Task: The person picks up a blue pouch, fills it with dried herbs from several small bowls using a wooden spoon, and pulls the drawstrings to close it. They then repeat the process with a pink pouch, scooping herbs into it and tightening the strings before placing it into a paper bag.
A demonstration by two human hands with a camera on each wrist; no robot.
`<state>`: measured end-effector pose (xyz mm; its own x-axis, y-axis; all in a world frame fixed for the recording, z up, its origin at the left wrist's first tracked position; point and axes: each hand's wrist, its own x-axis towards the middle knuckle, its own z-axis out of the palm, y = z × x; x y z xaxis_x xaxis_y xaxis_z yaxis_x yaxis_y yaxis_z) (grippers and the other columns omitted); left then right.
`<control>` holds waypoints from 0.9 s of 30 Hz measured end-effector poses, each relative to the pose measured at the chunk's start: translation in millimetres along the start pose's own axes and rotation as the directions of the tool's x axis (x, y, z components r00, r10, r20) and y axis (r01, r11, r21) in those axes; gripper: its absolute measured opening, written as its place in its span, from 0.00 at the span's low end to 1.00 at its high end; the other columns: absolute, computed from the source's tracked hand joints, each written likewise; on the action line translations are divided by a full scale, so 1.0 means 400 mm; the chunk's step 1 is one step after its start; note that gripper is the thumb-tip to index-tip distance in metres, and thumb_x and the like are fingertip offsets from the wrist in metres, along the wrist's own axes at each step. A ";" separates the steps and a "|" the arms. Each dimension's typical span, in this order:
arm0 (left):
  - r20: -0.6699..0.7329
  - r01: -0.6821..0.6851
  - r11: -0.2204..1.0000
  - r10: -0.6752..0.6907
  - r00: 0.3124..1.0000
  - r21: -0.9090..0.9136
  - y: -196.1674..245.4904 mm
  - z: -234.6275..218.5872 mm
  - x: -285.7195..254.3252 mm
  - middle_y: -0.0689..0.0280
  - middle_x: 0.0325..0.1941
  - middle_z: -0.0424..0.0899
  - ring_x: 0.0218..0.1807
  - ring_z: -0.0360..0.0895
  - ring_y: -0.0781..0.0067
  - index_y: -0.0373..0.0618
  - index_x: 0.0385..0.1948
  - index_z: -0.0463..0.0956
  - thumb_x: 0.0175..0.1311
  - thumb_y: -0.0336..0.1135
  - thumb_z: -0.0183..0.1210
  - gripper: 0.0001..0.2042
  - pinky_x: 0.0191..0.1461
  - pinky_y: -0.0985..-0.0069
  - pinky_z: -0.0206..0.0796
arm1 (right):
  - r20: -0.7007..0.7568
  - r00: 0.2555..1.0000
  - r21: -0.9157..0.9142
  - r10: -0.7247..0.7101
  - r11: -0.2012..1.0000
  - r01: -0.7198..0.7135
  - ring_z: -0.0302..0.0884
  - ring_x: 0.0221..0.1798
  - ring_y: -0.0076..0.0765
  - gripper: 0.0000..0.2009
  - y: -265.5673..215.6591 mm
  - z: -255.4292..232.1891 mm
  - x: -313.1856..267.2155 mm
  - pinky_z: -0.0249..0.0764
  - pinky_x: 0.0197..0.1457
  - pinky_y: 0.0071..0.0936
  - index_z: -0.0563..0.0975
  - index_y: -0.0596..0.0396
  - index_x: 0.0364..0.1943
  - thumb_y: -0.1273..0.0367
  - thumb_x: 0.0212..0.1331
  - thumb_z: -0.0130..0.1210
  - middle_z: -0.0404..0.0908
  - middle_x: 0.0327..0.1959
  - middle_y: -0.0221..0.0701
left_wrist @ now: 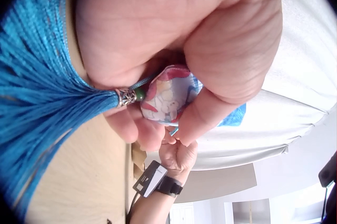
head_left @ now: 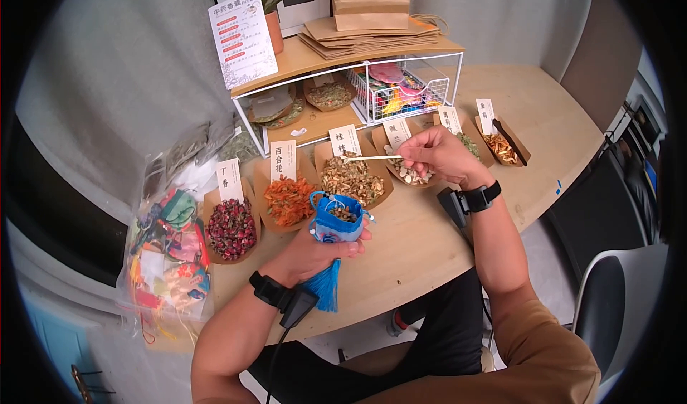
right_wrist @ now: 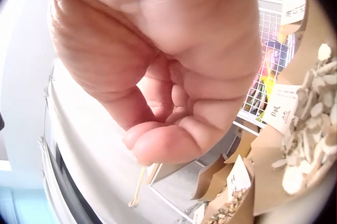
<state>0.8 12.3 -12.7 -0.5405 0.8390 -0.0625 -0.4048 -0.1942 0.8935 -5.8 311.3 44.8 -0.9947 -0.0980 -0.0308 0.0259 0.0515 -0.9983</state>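
My left hand (head_left: 309,255) grips a small blue drawstring sachet (head_left: 335,228) with its mouth up and open. Brown dried bits (head_left: 345,213) show inside. A blue tassel (left_wrist: 58,97) with a metal cap and green bead hangs from the sachet, whose printed cloth shows between thumb and fingers in the left wrist view. My right hand (head_left: 442,153) pinches a thin pale stick (head_left: 378,157) that points left. Its far tip overlaps the tray of brown chopped herb (head_left: 351,178). In the right wrist view the stick's narrow end (right_wrist: 135,197) shows beyond the curled fingers.
Along the table are paper trays with labels: dark red buds (head_left: 232,229), orange petals (head_left: 288,200), pale slices (right_wrist: 310,124) and more. Behind stands a shelf (head_left: 300,67) with a wire basket (head_left: 436,98) and paper bags (head_left: 371,10). A plastic bag of sachets (head_left: 172,254) lies left.
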 end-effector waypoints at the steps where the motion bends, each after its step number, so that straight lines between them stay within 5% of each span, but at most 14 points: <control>1: 0.003 -0.002 1.000 0.002 1.000 0.000 -0.001 -0.001 0.001 0.62 0.49 0.79 0.47 0.78 0.74 0.41 0.56 0.70 0.56 0.24 0.63 0.23 0.52 0.73 0.72 | 0.021 1.000 -0.001 -0.014 1.000 0.014 0.73 0.20 0.16 0.05 -0.007 0.003 -0.006 0.69 0.23 0.13 0.82 0.62 0.34 0.73 0.60 0.60 0.81 0.23 0.28; 21: -0.008 -0.014 1.000 0.014 1.000 0.003 -0.001 0.003 0.003 0.62 0.48 0.80 0.45 0.78 0.73 0.40 0.55 0.71 0.55 0.23 0.64 0.23 0.50 0.73 0.72 | 0.204 0.972 -0.176 -0.121 0.972 0.158 0.74 0.25 0.17 0.06 -0.035 0.029 -0.044 0.69 0.28 0.14 0.84 0.60 0.34 0.76 0.52 0.66 0.83 0.26 0.27; 27: 0.002 -0.007 1.000 0.007 1.000 -0.004 -0.002 -0.001 0.002 0.62 0.48 0.80 0.46 0.78 0.73 0.41 0.55 0.71 0.55 0.23 0.64 0.23 0.52 0.71 0.72 | 0.223 0.934 -0.158 -0.280 0.935 0.318 0.72 0.27 0.13 0.06 -0.017 0.030 -0.038 0.68 0.29 0.14 0.84 0.59 0.34 0.78 0.50 0.66 0.82 0.26 0.24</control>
<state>0.2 13.0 -13.7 -0.5420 0.8386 -0.0551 -0.4038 -0.2023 0.8922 10.1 300.7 51.4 -0.9138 -0.3275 0.2402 -0.3081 0.1738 -0.9353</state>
